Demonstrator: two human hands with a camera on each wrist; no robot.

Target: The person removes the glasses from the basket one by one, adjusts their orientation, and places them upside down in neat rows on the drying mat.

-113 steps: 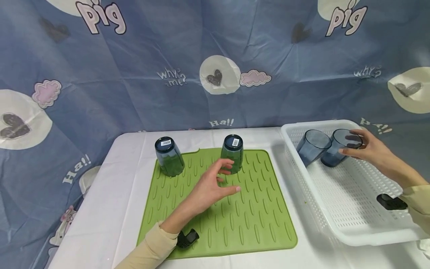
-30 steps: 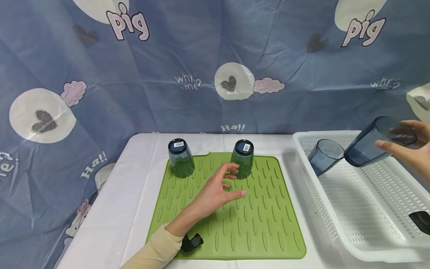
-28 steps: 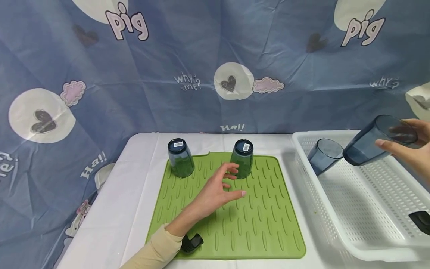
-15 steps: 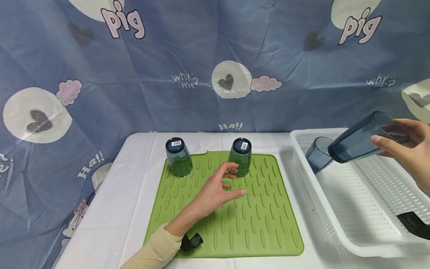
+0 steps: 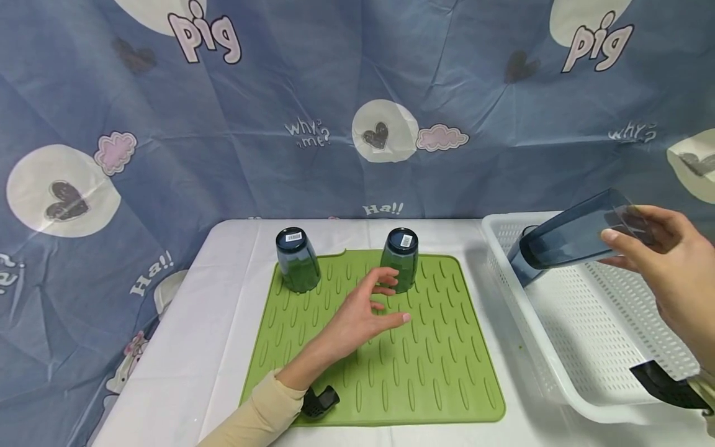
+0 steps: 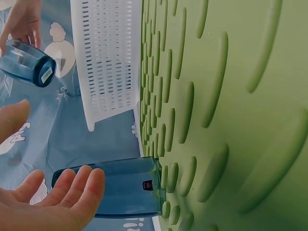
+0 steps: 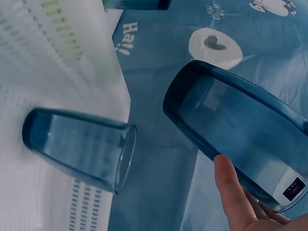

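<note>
My right hand point(image 5: 670, 267) grips a blue drinking glass point(image 5: 581, 233) near its rim, thumb on one side and fingers on the other. The glass is tilted far over, its base pointing left, above the white basket point(image 5: 550, 366). Behind it a second blue glass point(image 7: 79, 147) leans inside the basket, mostly hidden in the head view. My left hand point(image 5: 357, 313) hovers over the green mat point(image 5: 424, 385), fingers loosely bent and thumb apart, holding nothing. Its fingertips overlap an upside-down glass point(image 5: 403, 251) on the mat. Another upside-down glass point(image 5: 298, 264) stands at the mat's back left corner.
A white cloth point(image 5: 190, 347) covers the table under the mat and basket. Behind the table hangs a blue printed curtain point(image 5: 313, 68). The basket's raised left wall stands between its inside and the mat.
My right hand has lifted one glass out of the basket, tipped it steadily towards horizontal, and lately shifted it left in front of the other glass. My left hand has stayed nearly still.
</note>
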